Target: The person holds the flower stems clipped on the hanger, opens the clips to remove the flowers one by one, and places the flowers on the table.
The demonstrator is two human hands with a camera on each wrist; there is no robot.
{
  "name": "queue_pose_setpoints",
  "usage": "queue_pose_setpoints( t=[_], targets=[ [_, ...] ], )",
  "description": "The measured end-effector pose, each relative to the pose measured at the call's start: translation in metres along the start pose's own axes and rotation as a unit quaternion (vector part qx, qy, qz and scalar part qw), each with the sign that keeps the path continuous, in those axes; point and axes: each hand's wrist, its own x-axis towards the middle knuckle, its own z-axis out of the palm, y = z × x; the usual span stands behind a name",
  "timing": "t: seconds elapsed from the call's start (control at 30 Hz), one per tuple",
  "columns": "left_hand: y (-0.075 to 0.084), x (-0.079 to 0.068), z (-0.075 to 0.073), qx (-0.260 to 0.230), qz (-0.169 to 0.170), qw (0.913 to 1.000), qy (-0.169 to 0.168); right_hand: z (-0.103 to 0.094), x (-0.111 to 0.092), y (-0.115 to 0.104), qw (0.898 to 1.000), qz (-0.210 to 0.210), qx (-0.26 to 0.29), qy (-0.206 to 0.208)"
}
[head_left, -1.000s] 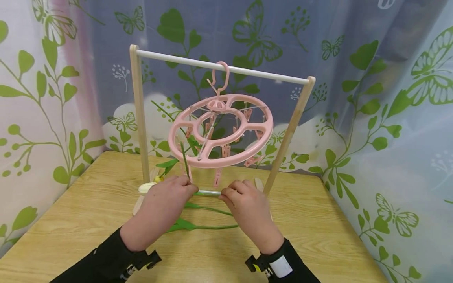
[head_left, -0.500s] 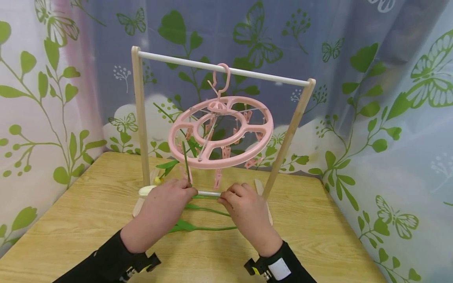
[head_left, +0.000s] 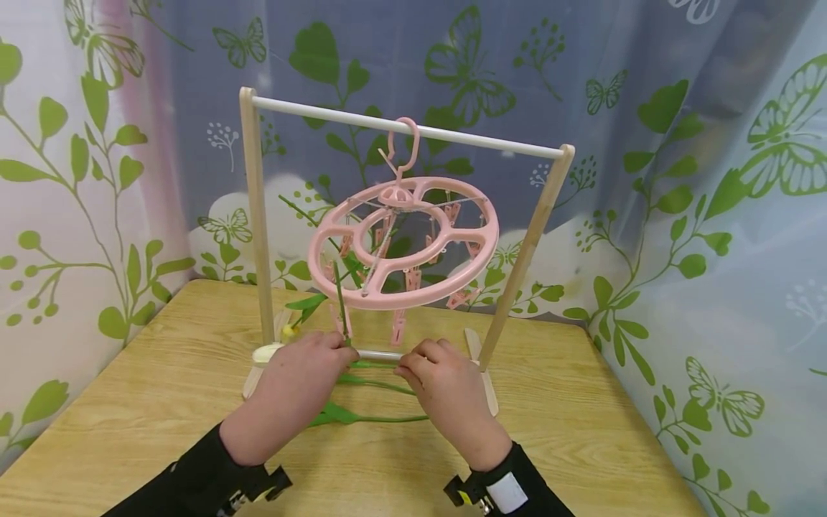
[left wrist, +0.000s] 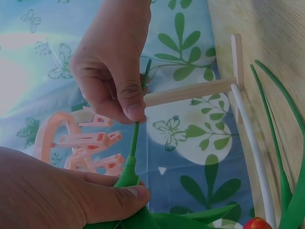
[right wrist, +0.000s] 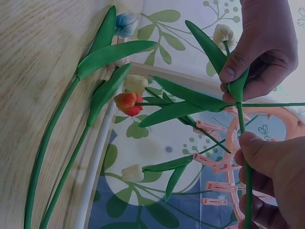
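Note:
An artificial tulip with a white head and green leaves spans both hands, lying crosswise. My left hand [head_left: 313, 370] pinches it at the base of the leaves, with the pale head [head_left: 265, 353] sticking out past the left side. Farther down, the thumb and fingers of my right hand [head_left: 452, 395] pinch its thin green stem [left wrist: 135, 143]. Just behind hangs a pink round clip hanger [head_left: 403, 294] with several dangling pegs [head_left: 397, 327]. Other tulips hang at its left side, among them an orange-red one [right wrist: 127, 103] and a white one [right wrist: 132, 173].
A wooden stand with a white top bar [head_left: 323, 113] carries the hanger by its hook. Its lower rod [head_left: 380, 355] runs behind the hands. Two more tulips lie on the wooden table [head_left: 549, 431], one with a blue head [right wrist: 126, 24]. A patterned curtain [head_left: 685, 215] surrounds the table.
Both hands sit slightly lower in the head view, and the right hand has shifted a little left. Both keep hold of the tulip; the hanger stays in place.

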Motion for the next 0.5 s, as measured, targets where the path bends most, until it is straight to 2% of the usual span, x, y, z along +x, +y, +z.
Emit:
queue_pose_setpoints(
  t=[0.27, 0.5],
  targets=[
    [0.0024, 0.0006, 0.0049, 0.0, -0.017, 0.9996, -0.022, 0.0022, -0.0015, 0.0005, 1.0, 0.008, -0.003, -0.011],
    [0.0017, 0.0, 0.009, 0.005, -0.005, 0.9997, -0.021, 0.0051, -0.0034, 0.0006, 1.0, 0.008, -0.002, -0.01]
  ],
)
